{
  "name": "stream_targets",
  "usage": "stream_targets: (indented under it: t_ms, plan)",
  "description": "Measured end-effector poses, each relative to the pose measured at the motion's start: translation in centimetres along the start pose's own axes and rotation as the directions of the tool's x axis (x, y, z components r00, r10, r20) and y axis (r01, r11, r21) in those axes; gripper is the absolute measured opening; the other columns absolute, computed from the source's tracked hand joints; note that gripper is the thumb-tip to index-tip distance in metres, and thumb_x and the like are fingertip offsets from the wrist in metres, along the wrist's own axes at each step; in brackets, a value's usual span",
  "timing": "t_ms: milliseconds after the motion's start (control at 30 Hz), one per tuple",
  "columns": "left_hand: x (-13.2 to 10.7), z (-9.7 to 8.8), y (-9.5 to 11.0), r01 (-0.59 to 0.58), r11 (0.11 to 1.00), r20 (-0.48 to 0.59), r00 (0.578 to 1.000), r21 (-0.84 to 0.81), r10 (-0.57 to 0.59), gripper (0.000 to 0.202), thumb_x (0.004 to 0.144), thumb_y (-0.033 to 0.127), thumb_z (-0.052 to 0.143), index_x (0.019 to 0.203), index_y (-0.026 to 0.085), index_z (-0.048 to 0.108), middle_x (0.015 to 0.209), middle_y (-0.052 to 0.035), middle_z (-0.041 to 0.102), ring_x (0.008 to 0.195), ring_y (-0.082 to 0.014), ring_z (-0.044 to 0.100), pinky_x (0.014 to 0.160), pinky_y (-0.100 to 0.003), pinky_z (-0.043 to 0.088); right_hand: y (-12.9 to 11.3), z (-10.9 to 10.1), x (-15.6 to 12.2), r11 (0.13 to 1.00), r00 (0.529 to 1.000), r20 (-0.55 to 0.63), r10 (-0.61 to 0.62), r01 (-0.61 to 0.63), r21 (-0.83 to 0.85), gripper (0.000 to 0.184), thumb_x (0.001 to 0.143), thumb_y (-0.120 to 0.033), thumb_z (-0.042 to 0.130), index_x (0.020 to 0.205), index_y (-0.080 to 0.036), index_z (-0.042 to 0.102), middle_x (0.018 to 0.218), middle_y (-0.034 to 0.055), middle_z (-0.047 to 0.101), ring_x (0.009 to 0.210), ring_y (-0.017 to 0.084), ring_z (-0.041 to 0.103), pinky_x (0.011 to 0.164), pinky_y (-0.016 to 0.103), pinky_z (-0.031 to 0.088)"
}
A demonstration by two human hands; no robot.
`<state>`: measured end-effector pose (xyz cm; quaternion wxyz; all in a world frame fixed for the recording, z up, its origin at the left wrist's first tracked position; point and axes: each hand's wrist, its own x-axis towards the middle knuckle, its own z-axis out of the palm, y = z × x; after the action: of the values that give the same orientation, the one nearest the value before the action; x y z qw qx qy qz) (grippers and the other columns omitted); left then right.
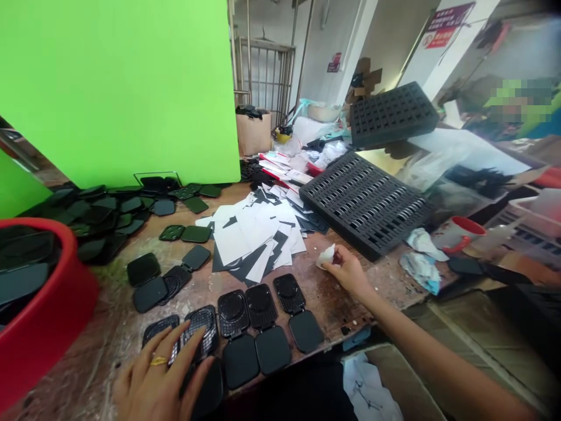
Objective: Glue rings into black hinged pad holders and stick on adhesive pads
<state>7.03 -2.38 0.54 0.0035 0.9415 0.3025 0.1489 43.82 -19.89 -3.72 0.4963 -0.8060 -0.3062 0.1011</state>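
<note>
My left hand (pixel 153 374) lies over the two leftmost open black compact cases at the front of the table, fingers apart and a yellow ring on one of them. The fingertips reach over the patterned half of one case (pixel 202 327). To their right, several more hinged cases (pixel 263 307) lie opened flat in a row, smooth halves toward me. My right hand (pixel 348 269) pinches a small white crumpled wad (pixel 325 255) just above or on the wooden table (pixel 346 307); whether it is tissue or cloth I cannot tell.
White and black card pieces (pixel 245 234) are heaped mid-table. Behind my right hand lies a slotted black foam tray (pixel 363 202). A red tub (pixel 81 286) stands left, near piled black cases (pixel 100 216). Crumpled cloths (pixel 418 266) and a mug (pixel 458 234) sit right.
</note>
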Motion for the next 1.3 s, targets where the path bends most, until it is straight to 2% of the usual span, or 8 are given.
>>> stream_targets:
  t_ms: [200, 400, 567, 733, 867, 1000, 1133, 1300]
  plan:
    - [1.4, 1.6, 2.7, -0.138, 0.99, -0.039, 0.99, 0.012, 0.139, 0.032, 0.09, 0.031, 0.051, 0.117, 0.025, 0.067, 0.118, -0.0072, 0.066, 0.115, -0.0297, 0.051, 0.085, -0.042, 0.04, -0.5, -3.0, 0.8, 0.975, 0.994, 0.057, -0.095, 0.105, -0.196, 0.045, 0.067, -0.023, 0.053, 0.111, -0.016, 0.059, 0.096, 0.0041, 0.067, 0.08, 0.014, 0.062, 0.076, 0.025, 0.048]
    - [2.6, 1.5, 8.0, -0.171, 0.977, 0.059, 0.982, -0.127, 0.18, 0.029, 0.088, 0.027, 0.06, 0.116, 0.023, 0.065, 0.117, -0.0053, 0.064, 0.118, -0.0272, 0.048, 0.096, -0.042, 0.037, -0.5, -8.6, 6.7, 0.851, 0.974, -0.194, -0.117, -0.002, -0.525, 0.018, 0.074, -0.025, 0.051, 0.079, -0.013, 0.063, 0.084, 0.0109, 0.063, 0.078, 0.02, 0.057, 0.079, 0.034, 0.044]
    - [3.8, 1.6, 13.0, -0.192, 0.957, 0.202, 0.95, -0.217, 0.236, 0.031, 0.093, 0.032, 0.054, 0.122, 0.023, 0.061, 0.12, -0.0045, 0.062, 0.12, -0.0274, 0.047, 0.098, -0.045, 0.038, 0.4, -8.8, 10.0, 0.733, 0.983, -0.18, -0.043, -0.092, -0.674, 0.008, 0.071, -0.018, 0.056, 0.069, -0.014, 0.062, 0.078, 0.0125, 0.061, 0.072, 0.022, 0.055, 0.071, 0.034, 0.039]
    - [4.5, 2.6, 14.7, -0.215, 0.964, 0.232, 0.941, -0.154, 0.247, 0.039, 0.093, 0.04, 0.052, 0.127, 0.022, 0.058, 0.132, -0.005, 0.057, 0.125, -0.0315, 0.043, 0.1, -0.05, 0.037, -0.3, -8.6, 9.8, 0.672, 0.988, -0.155, -0.018, -0.102, -0.734, 0.004, 0.072, -0.015, 0.057, 0.068, -0.014, 0.059, 0.081, 0.0132, 0.059, 0.068, 0.02, 0.053, 0.065, 0.032, 0.035]
    - [4.7, 2.9, 14.8, -0.222, 0.965, 0.235, 0.939, -0.142, 0.251, 0.042, 0.089, 0.044, 0.058, 0.125, 0.023, 0.06, 0.129, -0.0049, 0.059, 0.124, -0.0325, 0.044, 0.099, -0.05, 0.038, -2.9, -10.2, 7.0, 0.843, 0.956, -0.255, -0.144, -0.016, -0.537, 0.007, 0.075, -0.017, 0.058, 0.069, -0.017, 0.054, 0.08, 0.0095, 0.058, 0.067, 0.017, 0.051, 0.068, 0.033, 0.036]
    - [4.7, 3.0, 14.8, -0.232, 0.963, 0.218, 0.941, -0.135, 0.258, 0.04, 0.088, 0.041, 0.06, 0.124, 0.023, 0.061, 0.128, -0.0059, 0.06, 0.124, -0.0328, 0.046, 0.098, -0.05, 0.039, -6.0, -11.7, 3.1, 0.984, 0.977, -0.212, 0.002, -0.04, -0.172, 0.025, 0.073, -0.039, 0.066, 0.083, -0.018, 0.057, 0.068, 0.0052, 0.058, 0.054, 0.014, 0.053, 0.057, 0.031, 0.043]
    - [4.6, 2.9, 14.7, -0.228, 0.964, 0.223, 0.941, -0.139, 0.255, 0.04, 0.089, 0.041, 0.059, 0.125, 0.023, 0.061, 0.128, -0.0061, 0.06, 0.123, -0.0337, 0.046, 0.098, -0.052, 0.039, -7.6, -10.7, -0.1, 0.934, 0.98, 0.042, 0.193, -0.197, 0.3, 0.05, 0.055, -0.047, 0.083, 0.089, -0.016, 0.063, 0.067, 0.0021, 0.06, 0.051, 0.011, 0.054, 0.048, 0.025, 0.046]
    - [4.5, 2.5, 14.9, -0.211, 0.967, 0.255, 0.936, -0.146, 0.243, 0.042, 0.089, 0.042, 0.059, 0.126, 0.023, 0.059, 0.129, -0.0084, 0.058, 0.125, -0.0335, 0.044, 0.099, -0.052, 0.038, -8.1, -6.3, -2.9, 0.904, 0.95, 0.238, 0.201, -0.273, 0.328, 0.045, 0.063, -0.048, 0.081, 0.088, -0.015, 0.065, 0.067, 0.0017, 0.061, 0.051, 0.01, 0.056, 0.049, 0.023, 0.05]
